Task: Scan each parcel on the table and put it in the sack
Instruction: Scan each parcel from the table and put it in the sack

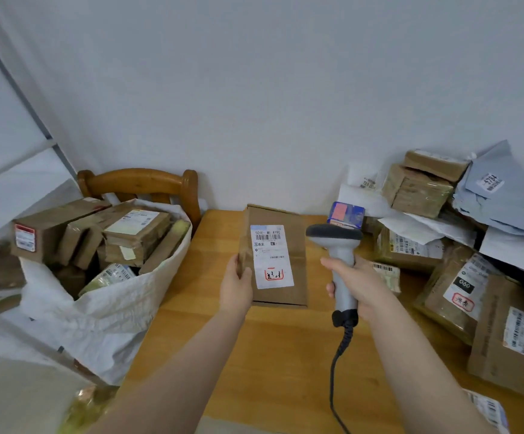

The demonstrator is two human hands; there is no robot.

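My left hand [237, 285] grips the left edge of a flat brown cardboard parcel [296, 270], held above the wooden table [254, 355] with its white shipping label facing up. My right hand [359, 285] holds a grey handheld barcode scanner [340, 261] by its handle, just right of the parcel; the scanner's head is level with the label's top and its black cord hangs down. A white woven sack [104, 308] stands open at the table's left, holding several brown parcels.
A heap of brown boxes, taped packets and pale mailer bags [461, 245] fills the table's right side. A small blue box [346, 214] sits behind the scanner. A wooden chair back [142, 183] stands behind the sack, against the white wall.
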